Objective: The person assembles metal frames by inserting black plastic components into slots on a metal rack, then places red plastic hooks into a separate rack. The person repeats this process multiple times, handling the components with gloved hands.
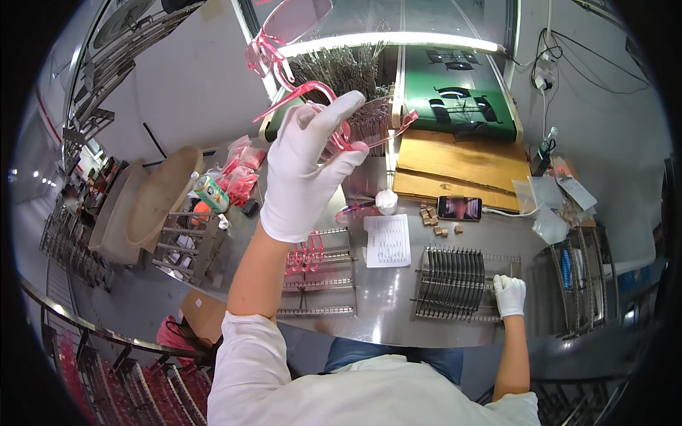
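My left hand (307, 167), in a white glove, is raised close to the camera and grips a pair of pink translucent glasses (293, 53) by the frame, arms folded out. My right hand (509, 294), also gloved, rests low at the right end of a wire rack (452, 282) filled with several dark lenses or frames standing on edge. A second wire rack (317, 284) below my left forearm holds a few pink glasses (305, 253). Both racks sit on a steel table (383, 305).
A printed paper sheet (388, 240), a phone (459, 208), small brown blocks (435, 221) and a white cup (386, 201) lie on the table. Cardboard (455, 167) and a green conveyor (458, 96) with dark frames lie beyond. A green can (211, 193) and pink bags (241, 174) sit left.
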